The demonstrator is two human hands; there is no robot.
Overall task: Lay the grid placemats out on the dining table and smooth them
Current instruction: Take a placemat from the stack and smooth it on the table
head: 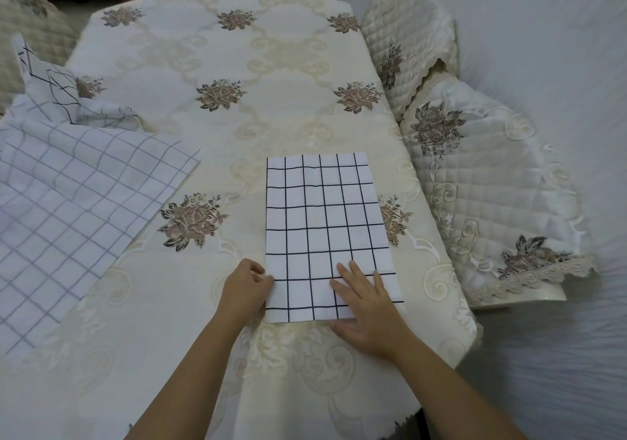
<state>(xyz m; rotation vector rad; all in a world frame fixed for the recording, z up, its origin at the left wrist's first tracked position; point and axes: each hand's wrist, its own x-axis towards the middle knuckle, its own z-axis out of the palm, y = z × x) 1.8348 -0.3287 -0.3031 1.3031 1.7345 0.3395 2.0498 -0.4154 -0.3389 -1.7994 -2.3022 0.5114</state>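
A white placemat with a black grid lies flat on the dining table, near its front right. My left hand pinches the mat's left edge close to the near corner, fingers curled. My right hand rests flat on the mat's near right corner, fingers straight and spread. A larger grid cloth lies spread over the table's left side. A crumpled grid cloth sits bunched behind it.
The table wears a cream cloth with brown flower motifs. A quilted chair cover stands close at the table's right edge, and another chair back at the far left. Pale floor lies to the right.
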